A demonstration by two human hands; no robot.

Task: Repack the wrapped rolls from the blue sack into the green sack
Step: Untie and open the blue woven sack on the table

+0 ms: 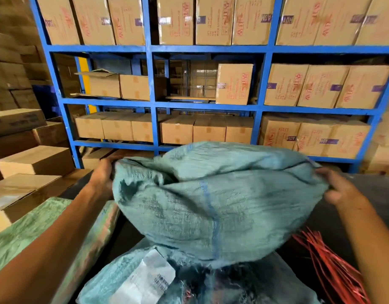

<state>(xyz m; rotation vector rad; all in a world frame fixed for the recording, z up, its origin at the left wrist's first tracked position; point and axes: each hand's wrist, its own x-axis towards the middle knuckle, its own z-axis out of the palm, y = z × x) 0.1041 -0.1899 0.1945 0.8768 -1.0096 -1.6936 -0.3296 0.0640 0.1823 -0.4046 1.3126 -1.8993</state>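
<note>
A blue-green woven sack [211, 198] with a blue stripe hangs lifted in the middle of the view, bulging, its gathered end pointing down. My left hand [102, 176] grips its upper left corner. My right hand [340, 189] pinches its right corner. Beneath it lies more blue-green sack cloth [114, 281] bearing a white label [145, 277]; whether this is the same sack I cannot tell. A green sack [24, 235] lies flat at the lower left under my left forearm. A shiny wrapped roll [103, 229] lies along its right edge.
A bundle of red straps [327, 266] lies at the lower right on a dark surface [378, 194]. Cardboard boxes [33, 161] are stacked at the left. A blue rack [154, 102] full of cartons stands close behind the sack.
</note>
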